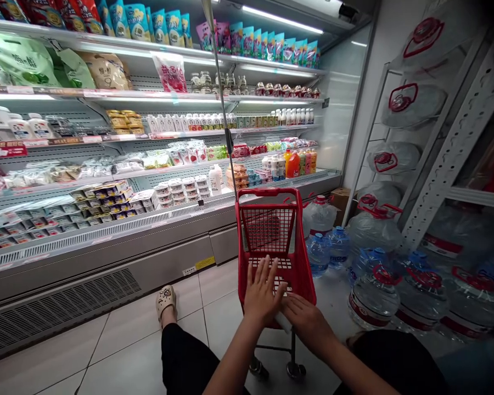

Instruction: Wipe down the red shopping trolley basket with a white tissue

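A red shopping cart (pixel 303 269) stands on the tiled floor (pixel 127 351) just in front of a refrigerated case (pixel 156 253), its top bar overlapping the case's front edge in view; whether they touch, I cannot tell. A thin slanting rod (pixel 220 88) crosses the shelves and drops toward the cart's upper left corner. To the right, large water bottles (pixel 374 296) crowd the floor beside the cart, the smaller blue ones nearest its wall. Behind them are a cardboard box (pixel 342 204) and a white rack (pixel 372 129) of more big bottles, by the case's right end.

The left hand (pixel 263 291) is over the cart's near end, its grip wide, fingers fanned and thumb apart. The right hand (pixel 308 321) comes close to that thumb, fingers straight and together; a pale strip (pixel 285 322) shows under them (mostly hidden), and I cannot tell whether this grip holds it.

The broadest stretch of tile runs left of the cart, along the case's lower edge to the floor's near left corner, with a beige clog (pixel 166 303) planted on it. On the right, the bottles narrow the way.
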The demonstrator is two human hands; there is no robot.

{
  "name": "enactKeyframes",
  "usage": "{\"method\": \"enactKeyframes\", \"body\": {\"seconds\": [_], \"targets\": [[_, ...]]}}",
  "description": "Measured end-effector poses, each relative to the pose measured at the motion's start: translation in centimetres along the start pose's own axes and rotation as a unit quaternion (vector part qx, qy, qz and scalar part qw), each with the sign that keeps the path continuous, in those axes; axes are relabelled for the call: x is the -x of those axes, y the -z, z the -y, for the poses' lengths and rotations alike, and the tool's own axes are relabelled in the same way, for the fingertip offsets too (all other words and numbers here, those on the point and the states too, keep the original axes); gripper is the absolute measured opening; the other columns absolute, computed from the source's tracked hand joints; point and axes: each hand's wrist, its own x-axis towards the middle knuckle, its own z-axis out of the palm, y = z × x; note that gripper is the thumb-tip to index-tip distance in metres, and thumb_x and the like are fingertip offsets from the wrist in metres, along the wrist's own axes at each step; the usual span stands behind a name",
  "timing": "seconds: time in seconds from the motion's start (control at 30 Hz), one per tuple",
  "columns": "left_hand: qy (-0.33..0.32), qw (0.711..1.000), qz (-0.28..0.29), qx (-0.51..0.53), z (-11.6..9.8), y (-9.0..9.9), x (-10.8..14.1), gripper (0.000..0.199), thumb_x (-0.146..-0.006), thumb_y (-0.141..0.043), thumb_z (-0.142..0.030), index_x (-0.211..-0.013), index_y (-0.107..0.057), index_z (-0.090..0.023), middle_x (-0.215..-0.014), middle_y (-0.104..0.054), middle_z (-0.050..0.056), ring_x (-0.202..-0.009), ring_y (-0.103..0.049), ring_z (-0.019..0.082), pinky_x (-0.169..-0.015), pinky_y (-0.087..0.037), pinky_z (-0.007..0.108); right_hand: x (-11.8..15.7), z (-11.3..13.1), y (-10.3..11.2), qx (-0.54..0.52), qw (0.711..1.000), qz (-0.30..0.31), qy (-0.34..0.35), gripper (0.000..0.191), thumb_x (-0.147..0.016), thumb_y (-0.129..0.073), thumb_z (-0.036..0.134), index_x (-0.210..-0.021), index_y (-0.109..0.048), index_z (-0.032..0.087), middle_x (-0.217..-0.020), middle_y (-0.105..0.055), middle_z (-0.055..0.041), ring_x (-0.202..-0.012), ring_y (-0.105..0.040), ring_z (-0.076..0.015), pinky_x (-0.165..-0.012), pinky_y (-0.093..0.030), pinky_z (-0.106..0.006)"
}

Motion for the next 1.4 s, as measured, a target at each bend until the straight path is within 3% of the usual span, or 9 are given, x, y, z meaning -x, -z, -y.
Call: {"method": "enactKeyframes", "body": {"seconds": [0.27, 0.47, 0.57, 0.67, 0.8, 0.9, 1.07, 1.27, 1.4], "targets": [[-0.026, 0.999, 0.022, -0.021, 6.4, 2.8, 1.7, 0.071, -0.108, -0.03, -0.058, -0.166, 0.002, -0.034, -0.173, -0.019, -0.003, -0.159, -0.02, 0.02, -0.132, -0.006, 0.048, -0.5, -5.2, 3.1, -0.064, 0.985, 0.093, 0.129, 0.043, -0.1, -0.047, 0.007, -0.134, -0.065, 0.024, -0.125, -0.075, -0.0032, -0.127, -0.064, -0.0162, -0.119, -0.045, -0.042], [0.002, 0.997, 0.065, -0.027, 10.9, 2.8, 2.3, 0.068, -0.107, -0.028, -0.061, -0.166, -0.004, -0.036, -0.172, -0.019, -0.003, -0.16, -0.019, 0.018, -0.132, 0.005, 0.048, -4.7, -8.6, 1.8, -0.062, 0.993, 0.098, 0.028, 0.037, -0.1, -0.048, 0.013, -0.129, -0.068, 0.024, -0.125, -0.074, -0.0051, -0.129, -0.062, -0.0205, -0.12, -0.042, -0.05], [0.109, 0.991, 0.051, -0.05, 12.8, 2.4, 2.3, 0.07, -0.106, -0.029, -0.063, -0.166, -0.01, -0.033, -0.172, -0.021, 0.001, -0.159, -0.021, 0.022, -0.13, 0.01, 0.056, -5.9, -6.7, 0.7, -0.059, 0.995, 0.077, -0.003, 0.031, -0.101, -0.048, 0.014, -0.12, -0.07, 0.024, -0.118, -0.074, -0.0055, -0.121, -0.064, -0.0205, -0.119, -0.043, -0.05], [0.183, 0.981, 0.009, -0.067, 12.4, 2.3, 2.0, 0.07, -0.107, -0.028, -0.059, -0.167, -0.013, -0.027, -0.173, -0.019, 0.005, -0.16, -0.019, 0.024, -0.13, 0.008, 0.057, -6.6, -2.6, -1.0, -0.073, 0.995, 0.062, 0.003, 0.021, -0.099, -0.054, 0.016, -0.109, -0.072, 0.022, -0.107, -0.074, -0.0055, -0.109, -0.066, -0.0202, -0.116, -0.045, -0.045], [0.172, 0.985, 0.011, -0.019, 8.7, 2.0, 1.8, 0.068, -0.108, -0.025, -0.057, -0.168, -0.01, -0.028, -0.173, -0.019, 0.004, -0.16, -0.018, 0.024, -0.131, -0.007, 0.055, -7.5, 2.3, -3.2, -0.092, 0.993, 0.059, 0.044, 0.017, -0.096, -0.059, 0.015, -0.105, -0.071, 0.022, -0.102, -0.074, -0.005, -0.105, -0.066, -0.0199, -0.113, -0.047, -0.041], [0.16, 0.986, 0.027, 0.031, 6.9, 1.7, 2.2, 0.061, -0.111, -0.017, -0.047, -0.167, 0.001, -0.033, -0.173, -0.021, 0.0, -0.159, -0.021, 0.019, -0.13, -0.02, 0.049, -7.7, 3.2, -4.1, -0.093, 0.991, 0.054, 0.077, 0.029, -0.093, -0.059, 0.013, -0.118, -0.07, 0.022, -0.115, -0.074, -0.0056, -0.113, -0.065, -0.0204, -0.114, -0.046, -0.041], [0.124, 0.991, 0.051, 0.019, 8.0, 1.8, 3.1, 0.068, -0.11, -0.026, -0.053, -0.165, 0.01, -0.035, -0.172, -0.023, 0.002, -0.159, -0.023, 0.023, -0.129, -0.015, 0.06, -6.5, -2.4, -2.9, -0.049, 0.996, 0.044, 0.058, 0.044, -0.092, -0.051, 0.006, -0.129, -0.067, 0.023, -0.123, -0.075, -0.0023, -0.121, -0.065, -0.0176, -0.122, -0.037, -0.04], [0.076, 0.995, 0.062, -0.019, 11.3, 2.2, 3.4, 0.067, -0.109, -0.027, -0.056, -0.165, 0.005, -0.036, -0.171, -0.024, 0.0, -0.158, -0.025, 0.02, -0.13, -0.016, 0.052, -4.2, -13.2, 3.4, 0.106, 0.991, 0.07, -0.033, 0.051, -0.097, -0.045, 0.012, -0.144, -0.058, 0.027, -0.145, -0.064, -0.0031, -0.144, -0.05, -0.0221, -0.128, -0.021, -0.05], [0.058, 0.996, 0.068, -0.027, 11.3, 2.8, 3.4, 0.064, -0.11, -0.025, -0.056, -0.166, -0.003, -0.034, -0.171, -0.027, 0.0, -0.157, -0.028, 0.019, -0.129, -0.024, 0.047, -3.0, -15.3, 5.9, 0.161, 0.982, 0.069, -0.068, 0.057, -0.098, -0.042, 0.015, -0.155, -0.046, 0.026, -0.161, -0.048, -0.0034, -0.154, -0.034, -0.0229, -0.129, -0.02, -0.051]]}}
